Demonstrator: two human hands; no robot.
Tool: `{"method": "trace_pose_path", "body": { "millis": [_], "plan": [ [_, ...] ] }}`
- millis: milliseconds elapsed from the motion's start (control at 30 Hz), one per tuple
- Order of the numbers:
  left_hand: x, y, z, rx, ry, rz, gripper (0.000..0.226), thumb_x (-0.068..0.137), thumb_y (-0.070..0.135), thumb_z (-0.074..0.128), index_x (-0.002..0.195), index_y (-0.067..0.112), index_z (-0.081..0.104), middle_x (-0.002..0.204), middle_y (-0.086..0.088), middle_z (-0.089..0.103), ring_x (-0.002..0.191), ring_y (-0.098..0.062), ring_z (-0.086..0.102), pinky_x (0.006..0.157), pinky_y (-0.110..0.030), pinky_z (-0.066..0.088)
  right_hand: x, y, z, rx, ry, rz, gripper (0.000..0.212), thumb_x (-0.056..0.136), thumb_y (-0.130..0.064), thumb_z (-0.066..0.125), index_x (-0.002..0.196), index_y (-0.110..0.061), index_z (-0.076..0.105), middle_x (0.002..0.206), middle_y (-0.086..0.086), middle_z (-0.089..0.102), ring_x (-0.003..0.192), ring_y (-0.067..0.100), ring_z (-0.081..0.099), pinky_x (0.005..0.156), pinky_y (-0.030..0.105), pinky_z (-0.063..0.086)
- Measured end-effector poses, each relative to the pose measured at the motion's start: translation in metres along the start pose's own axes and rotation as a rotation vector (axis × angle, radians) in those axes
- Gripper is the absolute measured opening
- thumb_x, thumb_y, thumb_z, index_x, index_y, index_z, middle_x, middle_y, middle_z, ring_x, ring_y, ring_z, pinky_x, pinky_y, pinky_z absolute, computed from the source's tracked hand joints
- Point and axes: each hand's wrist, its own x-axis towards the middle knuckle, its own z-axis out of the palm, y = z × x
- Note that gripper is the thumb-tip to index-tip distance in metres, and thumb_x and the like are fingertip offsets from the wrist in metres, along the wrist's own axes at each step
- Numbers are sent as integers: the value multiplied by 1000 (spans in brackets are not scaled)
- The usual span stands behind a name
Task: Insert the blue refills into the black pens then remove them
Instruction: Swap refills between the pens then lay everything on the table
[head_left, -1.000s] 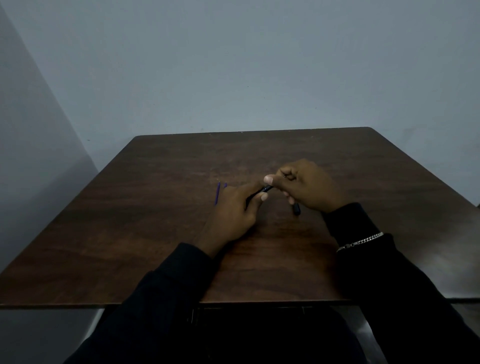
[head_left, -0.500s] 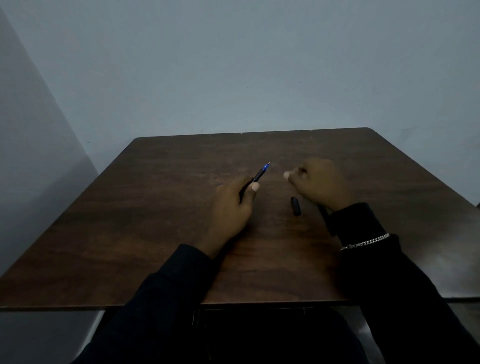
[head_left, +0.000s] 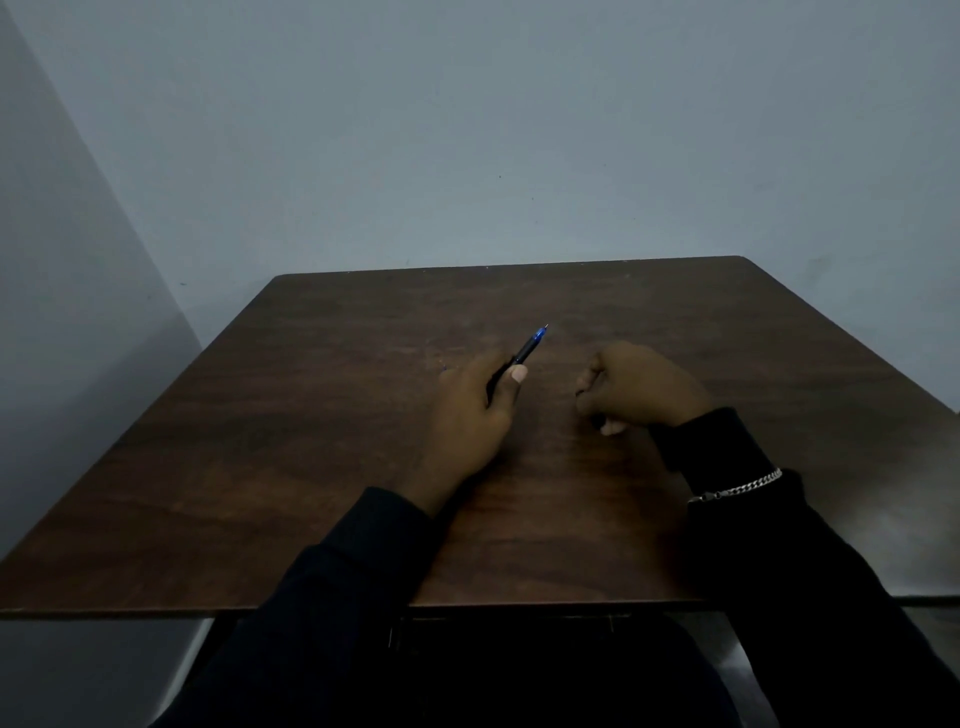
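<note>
From the head view, the table (head_left: 311, 467) shows 3 edges: the far one runs close along the wall (head_left: 467, 130), the near one lies over the person's lap, and the right one slants off to the frame's side. Both hands sit around the table's middle, with bare top open on every side of them, widest toward the table's left and far edges. The top is dark brown wood grain, dimly lit, with a dull sheen near the table's right edge. The wall behind the table is plain grey-blue. The left hand (head_left: 472, 415) grips the black pen (head_left: 522, 356) at the table's centre, thumb pressed along the barrel. The pen's long axis runs diagonally toward the table's far right corner, the blue refill (head_left: 539, 333) tip sticking out of its far end. The right hand (head_left: 644, 387) rests right of the table's centre, apart from the pen, fingers curled under; whether it holds anything I cannot tell. A silver bracelet (head_left: 737, 488) circles its dark sleeve.
</note>
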Motion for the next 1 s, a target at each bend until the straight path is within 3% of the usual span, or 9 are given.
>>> {"method": "trace_pose_path", "body": {
  "millis": [67,200,300,467,567,700,933,1000],
  "plan": [
    [0,0,0,1,-9,-6,29,109,22,56,83,12,61,73,-9,65,67,-23,61,62,-34,44,-3,-2,-2,277,123,-73,11,85,-5,75,95,-4,73,72,5,78,55,19,76,51,24,59],
    [0,2,0,5,-35,-16,25,109,24,55,85,17,61,76,-7,66,71,-21,61,65,-32,44,-11,-10,-10,984,244,-235,21,93,0,69,115,-2,69,80,10,79,72,27,80,59,26,62],
    [0,3,0,-2,-33,-6,26,109,23,56,85,17,62,74,-8,66,68,-19,60,60,-19,39,-15,-11,-14,1156,260,-324,22,95,-2,70,116,-6,66,95,14,79,87,29,79,68,29,62],
    [-1,4,0,-27,-37,25,27,108,20,57,81,23,59,69,-8,65,63,-18,59,57,-16,37,-14,-11,-13,1134,296,-372,18,93,-2,72,109,-10,68,95,12,79,81,21,77,75,31,63],
    [-1,2,1,-29,-44,22,26,108,21,57,83,16,63,70,-7,65,64,-19,60,61,-27,43,-13,-11,-11,1071,286,-406,20,92,-5,74,110,-11,68,96,12,80,83,22,78,73,30,63],
    [-1,0,1,-37,-43,20,24,108,22,57,86,15,65,70,-6,66,65,-19,61,61,-30,45,-12,-11,-9,1023,273,-413,21,91,-6,75,110,-12,68,94,12,81,82,21,78,70,28,62],
    [-2,1,1,-43,-17,54,25,107,16,59,82,20,59,67,-4,62,61,-17,57,58,-23,37,-12,-16,2,816,210,-415,9,91,2,74,98,-3,74,82,12,80,72,18,79,63,21,61],
    [-3,-1,1,-40,-15,64,25,107,15,59,82,18,59,67,-6,64,61,-20,59,59,-29,40,-13,-16,3,797,216,-429,12,91,4,72,103,7,73,85,16,79,69,16,78,63,20,61]
  ]
}}
